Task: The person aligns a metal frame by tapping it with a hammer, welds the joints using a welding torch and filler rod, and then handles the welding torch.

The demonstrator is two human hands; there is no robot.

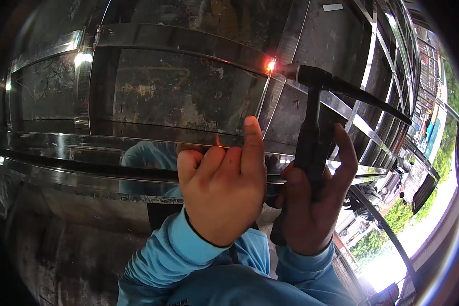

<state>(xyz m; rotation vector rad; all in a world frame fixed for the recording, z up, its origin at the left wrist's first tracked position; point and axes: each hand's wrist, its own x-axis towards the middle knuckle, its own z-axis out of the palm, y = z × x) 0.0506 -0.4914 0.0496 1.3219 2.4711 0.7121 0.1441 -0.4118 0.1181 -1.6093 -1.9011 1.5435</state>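
Observation:
My right hand is wrapped round the handle of a black TIG welding torch, its fingers closed. The torch's head points left, its long back cap slanting off to the right. A bright red-white glow burns at the nozzle tip, where bars of a shiny metal frame meet. My left hand lies over the frame's near polished metal bar, three fingers curled at it and the index finger stretched away from me. Its thumb is hidden. The bar's face mirrors my blue sleeve.
A dark, scuffed worktop shows between the frame's bars. More shiny bars run along the right. A small pale strip lies at the far edge. Beyond, at the right, are outdoor greenery and parked vehicles.

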